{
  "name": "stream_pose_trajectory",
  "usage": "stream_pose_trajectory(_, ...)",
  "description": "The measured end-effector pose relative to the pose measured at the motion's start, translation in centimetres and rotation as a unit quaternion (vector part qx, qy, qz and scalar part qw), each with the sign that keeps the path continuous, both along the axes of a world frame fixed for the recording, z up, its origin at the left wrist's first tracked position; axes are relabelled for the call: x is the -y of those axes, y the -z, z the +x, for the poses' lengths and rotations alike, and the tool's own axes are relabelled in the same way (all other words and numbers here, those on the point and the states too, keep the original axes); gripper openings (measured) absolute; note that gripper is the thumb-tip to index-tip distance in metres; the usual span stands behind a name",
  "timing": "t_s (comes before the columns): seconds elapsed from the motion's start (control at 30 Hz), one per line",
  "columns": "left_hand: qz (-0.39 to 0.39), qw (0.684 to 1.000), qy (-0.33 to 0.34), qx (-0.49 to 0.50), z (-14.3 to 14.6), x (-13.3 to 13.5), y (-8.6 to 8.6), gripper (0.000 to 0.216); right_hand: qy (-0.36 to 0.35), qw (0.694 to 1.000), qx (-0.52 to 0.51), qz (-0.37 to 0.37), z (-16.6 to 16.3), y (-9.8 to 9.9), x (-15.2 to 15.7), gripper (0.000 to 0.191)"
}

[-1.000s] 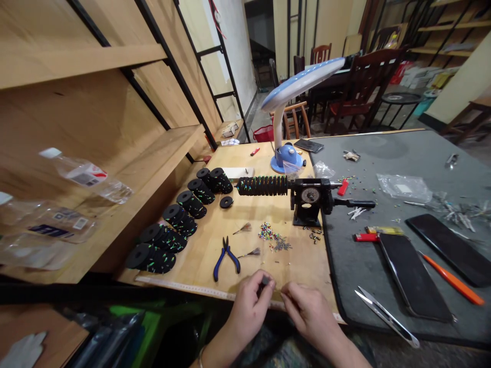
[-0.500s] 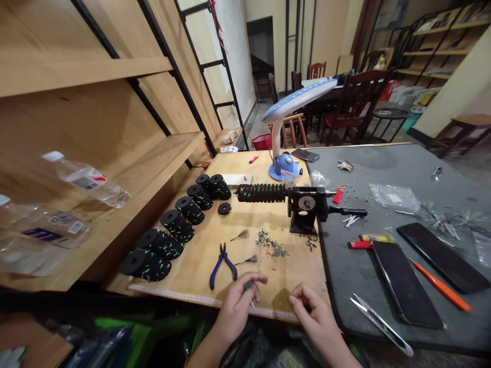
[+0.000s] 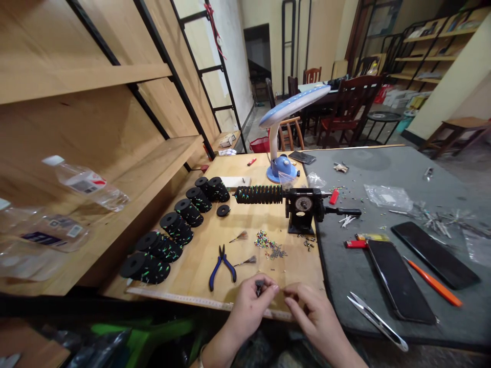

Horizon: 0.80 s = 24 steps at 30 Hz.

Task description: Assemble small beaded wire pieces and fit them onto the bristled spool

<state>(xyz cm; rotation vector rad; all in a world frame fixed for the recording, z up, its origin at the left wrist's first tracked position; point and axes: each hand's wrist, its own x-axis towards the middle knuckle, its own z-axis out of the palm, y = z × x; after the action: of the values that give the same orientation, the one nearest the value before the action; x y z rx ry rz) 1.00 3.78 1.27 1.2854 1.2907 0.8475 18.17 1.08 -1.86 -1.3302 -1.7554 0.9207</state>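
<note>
At the front edge of the table, my left hand [image 3: 253, 302] is closed around a small dark grey piece [image 3: 260, 284], whose kind I cannot make out. My right hand [image 3: 313, 309] is pinched close beside it, fingertips facing those of the left; whatever they hold is too small to see. Beyond the hands lie a pile of coloured beads [image 3: 263, 239] and small grey metal pieces [image 3: 277, 251]. Pliers with blue handles [image 3: 222, 268] rest left of my left hand, near two small bundles of fine wires [image 3: 246, 261].
A black hand-cranked winder [image 3: 303, 209] carries a row of black foam discs [image 3: 259, 194]. Several black foam spools [image 3: 146, 268] line the left side. On the grey mat [image 3: 353, 286] lie phones [image 3: 401, 281], snips [image 3: 378, 322] and an orange tool [image 3: 433, 281]. A blue lamp [image 3: 282, 168] stands behind.
My hands have come closer together, the left one moving right and its fingers closing towards the thumb. The right fingertips have shifted slightly left. The view has shifted a little.
</note>
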Motion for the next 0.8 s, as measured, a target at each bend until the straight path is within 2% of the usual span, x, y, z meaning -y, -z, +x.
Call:
stream_pose_trajectory(0.07,0.013,1.0,-0.006,-0.006,-0.1,0.1,-0.2,0.02,0.025,0.999,-0.036,-0.021,0.7,-0.6,-0.4,0.025)
stream_pose_trajectory(0.17,0.035,0.999,-0.011,-0.019,0.0,0.4,-0.4,0.02,0.046,0.985,-0.139,-0.096,0.8,-1.6,-0.7,0.035)
stream_pose_trajectory(0.3,0.079,0.995,-0.004,-0.054,0.2,0.9,-0.4,0.018,0.005,0.926,-0.309,-0.215,-1.1,-2.4,-0.9,0.043)
stream_pose_trajectory(0.37,0.1,0.993,0.005,-0.065,0.2,1.2,-0.3,0.017,-0.007,0.905,-0.352,-0.239,-2.1,-1.9,-0.8,0.039)
stream_pose_trajectory(0.43,0.112,0.991,0.006,-0.075,0.2,1.3,-0.1,0.017,-0.014,0.906,-0.346,-0.243,-2.7,-1.0,-0.8,0.035)
stream_pose_trajectory(0.63,0.102,0.99,0.002,-0.102,0.0,1.2,0.3,0.021,0.019,0.956,-0.229,-0.181,-2.6,1.0,-0.4,0.03)
stream_pose_trajectory(0.8,0.113,0.985,0.016,-0.126,-0.9,0.1,0.1,0.028,0.07,0.946,-0.265,-0.171,-1.7,1.5,-0.4,0.034)
